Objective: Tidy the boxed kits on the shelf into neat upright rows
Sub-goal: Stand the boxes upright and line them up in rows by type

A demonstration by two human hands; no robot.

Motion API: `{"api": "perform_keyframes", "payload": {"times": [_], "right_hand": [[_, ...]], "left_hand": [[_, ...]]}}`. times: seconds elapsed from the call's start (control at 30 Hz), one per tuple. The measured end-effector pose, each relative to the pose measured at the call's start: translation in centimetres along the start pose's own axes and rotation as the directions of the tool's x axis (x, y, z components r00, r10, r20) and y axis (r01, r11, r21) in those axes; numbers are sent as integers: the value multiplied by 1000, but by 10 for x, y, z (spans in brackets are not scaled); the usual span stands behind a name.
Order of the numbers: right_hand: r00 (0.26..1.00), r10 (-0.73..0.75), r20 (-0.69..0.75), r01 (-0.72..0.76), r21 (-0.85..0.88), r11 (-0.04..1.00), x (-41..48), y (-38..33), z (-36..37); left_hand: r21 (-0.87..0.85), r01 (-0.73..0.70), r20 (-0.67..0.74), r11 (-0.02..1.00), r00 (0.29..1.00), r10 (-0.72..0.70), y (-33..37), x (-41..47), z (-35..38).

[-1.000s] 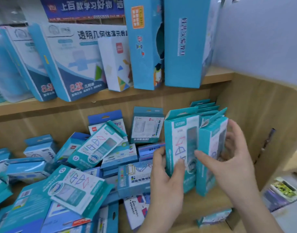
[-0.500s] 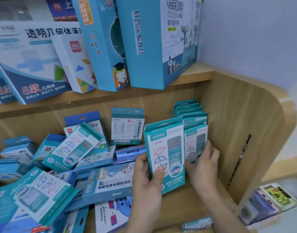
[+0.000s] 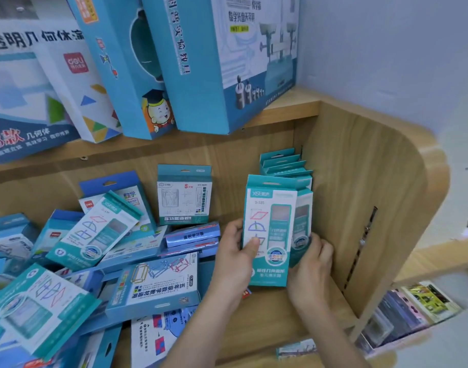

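Observation:
A teal boxed kit (image 3: 274, 251) stands upright at the front of a row of matching teal kits (image 3: 283, 163) against the shelf's right wall. My left hand (image 3: 234, 258) grips its left edge, thumb on the front face. My right hand (image 3: 311, 272) holds the lower right side of the front kits, its fingers partly hidden behind them. To the left, several teal and blue kits (image 3: 95, 232) lie tumbled in a loose pile. One white-fronted kit (image 3: 184, 195) stands upright against the back panel.
The wooden shelf board (image 3: 275, 314) is bare in front of the upright row. The curved right side panel (image 3: 360, 197) closes the bay. Large blue boxes (image 3: 217, 62) stand on the upper shelf. Small packets (image 3: 413, 309) sit on a lower shelf at right.
Both hands have carried the teal kits back and down to the row at the right wall. The front kit now stands on the shelf board. The view has shifted right and closer.

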State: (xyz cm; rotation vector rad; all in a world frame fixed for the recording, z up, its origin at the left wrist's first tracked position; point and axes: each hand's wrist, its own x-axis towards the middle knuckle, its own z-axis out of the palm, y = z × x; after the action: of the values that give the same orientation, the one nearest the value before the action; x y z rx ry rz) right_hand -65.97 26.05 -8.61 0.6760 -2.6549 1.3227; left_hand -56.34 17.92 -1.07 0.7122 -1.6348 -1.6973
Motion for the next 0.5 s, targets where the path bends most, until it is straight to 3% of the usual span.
{"api": "perform_keyframes", "payload": {"times": [0.27, 0.5], "right_hand": [[997, -15, 76, 9, 85, 996, -18, 5, -18], [977, -165, 138, 140, 178, 974, -7, 1, -22]], "left_hand": [[87, 69, 51, 994, 996, -74, -20, 23, 2], [163, 35, 43, 986, 998, -43, -38, 28, 32]]}}
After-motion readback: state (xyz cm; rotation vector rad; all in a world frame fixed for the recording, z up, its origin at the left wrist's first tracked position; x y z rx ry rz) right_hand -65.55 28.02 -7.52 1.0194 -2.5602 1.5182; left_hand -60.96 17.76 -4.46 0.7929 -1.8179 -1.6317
